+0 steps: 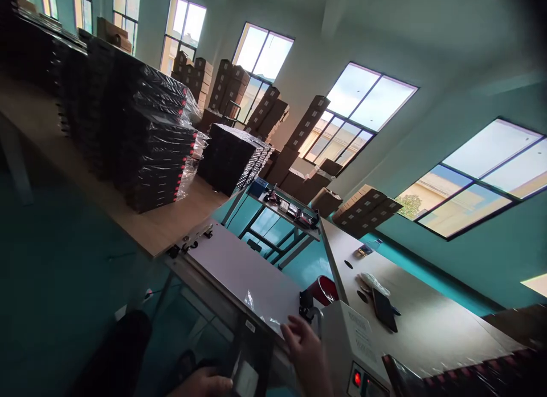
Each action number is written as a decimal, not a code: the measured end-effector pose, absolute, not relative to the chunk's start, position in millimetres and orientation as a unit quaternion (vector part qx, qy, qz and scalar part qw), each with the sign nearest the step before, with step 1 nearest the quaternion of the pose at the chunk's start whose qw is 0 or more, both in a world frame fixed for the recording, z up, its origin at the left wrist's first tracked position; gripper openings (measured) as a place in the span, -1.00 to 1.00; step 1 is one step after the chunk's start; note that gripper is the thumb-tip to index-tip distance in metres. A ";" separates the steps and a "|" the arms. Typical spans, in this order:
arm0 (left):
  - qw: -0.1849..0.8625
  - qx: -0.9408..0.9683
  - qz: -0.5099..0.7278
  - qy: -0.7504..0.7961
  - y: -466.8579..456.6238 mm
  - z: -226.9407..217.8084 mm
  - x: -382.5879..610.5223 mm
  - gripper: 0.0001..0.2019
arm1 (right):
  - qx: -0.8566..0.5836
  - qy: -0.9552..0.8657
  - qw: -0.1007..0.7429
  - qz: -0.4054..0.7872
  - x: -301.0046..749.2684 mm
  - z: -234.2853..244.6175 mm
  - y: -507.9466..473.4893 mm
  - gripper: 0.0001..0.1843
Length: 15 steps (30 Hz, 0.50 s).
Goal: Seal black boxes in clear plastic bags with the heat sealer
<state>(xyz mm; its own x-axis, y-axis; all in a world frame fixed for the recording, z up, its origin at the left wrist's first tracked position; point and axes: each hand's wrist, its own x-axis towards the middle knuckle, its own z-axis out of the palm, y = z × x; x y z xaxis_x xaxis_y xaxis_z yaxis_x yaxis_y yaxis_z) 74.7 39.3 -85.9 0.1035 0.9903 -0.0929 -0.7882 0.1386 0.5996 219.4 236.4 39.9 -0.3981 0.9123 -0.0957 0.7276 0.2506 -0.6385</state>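
Observation:
My left hand (205,383) sits at the bottom edge, fingers curled on a flat dark packet (250,357) wrapped in clear plastic. My right hand (305,354) reaches up beside it, fingers bent over the packet's far end at the edge of a white flat platform (239,269). A white machine (356,351) with a lit red switch (356,379) stands just right of my right hand.
Stacks of black wrapped boxes (145,140) fill a wooden table (141,226) at left. Brown cartons (307,129) pile up by the windows. A red cup (323,289), a black phone (383,308) and a plastic bag (375,283) lie on the white table (427,328) at right.

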 end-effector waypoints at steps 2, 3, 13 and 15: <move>0.712 0.207 0.624 0.246 40.4 -90.5 76.3 -0.53 | -0.514 -0.788 0.082 0.327 194.3 56.2 261.0 -0.28; 0.710 0.207 0.626 0.245 41.3 -94.0 77.1 -0.52 | -0.507 -0.788 0.047 0.345 181.2 59.2 271.6 -0.30; 0.722 0.148 0.626 0.255 44.7 -79.4 79.5 -0.59 | -0.411 -0.848 0.001 0.334 152.8 56.7 274.2 -0.95; 0.745 0.078 0.616 0.245 43.5 -67.2 83.5 -0.57 | -0.423 -0.854 0.082 0.291 182.3 62.3 256.2 -0.84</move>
<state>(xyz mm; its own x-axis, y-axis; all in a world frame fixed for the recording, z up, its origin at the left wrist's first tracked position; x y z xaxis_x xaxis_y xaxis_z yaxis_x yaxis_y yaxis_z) 83.5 43.5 -67.2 0.1212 0.9558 -0.2679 -0.8790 0.2287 0.4183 182.3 256.2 62.3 -0.6280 0.7710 -0.1061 0.6756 0.4724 -0.5660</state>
